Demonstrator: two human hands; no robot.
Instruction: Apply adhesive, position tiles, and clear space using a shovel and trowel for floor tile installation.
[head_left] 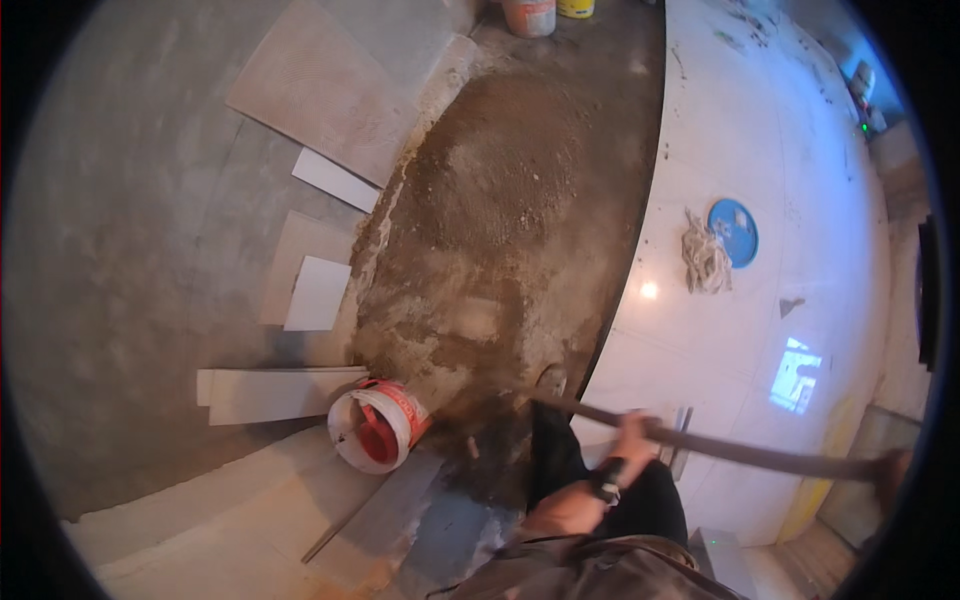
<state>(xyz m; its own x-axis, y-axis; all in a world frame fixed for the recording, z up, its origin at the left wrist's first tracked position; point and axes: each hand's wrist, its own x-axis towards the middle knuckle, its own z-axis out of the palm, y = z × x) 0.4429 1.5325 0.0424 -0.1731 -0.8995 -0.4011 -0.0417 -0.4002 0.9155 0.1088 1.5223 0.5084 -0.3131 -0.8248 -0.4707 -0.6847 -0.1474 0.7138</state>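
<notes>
A long wooden-looking handle (760,455) slants across the lower right, from the wet brown floor patch (510,170) to the picture's right rim. My left hand (632,438), with a dark watch on its wrist, is closed around the handle partway along. At the rim my right hand (888,478) is wrapped round the handle's upper end, blurred and partly cut off. The tool's head is smeared by motion near my shoe (551,380), so its kind cannot be told. Left of it, a white and red bucket (408,408) lies tipped, something red inside.
White glossy tiles (690,350) border the patch on the right, bearing a blue round lid (735,232) and a crumpled rag (705,258). A large tile (315,95) and tile offcuts (318,293) lean along the left wall. Another bucket (530,17) and a yellow tub (576,8) stand at the far end.
</notes>
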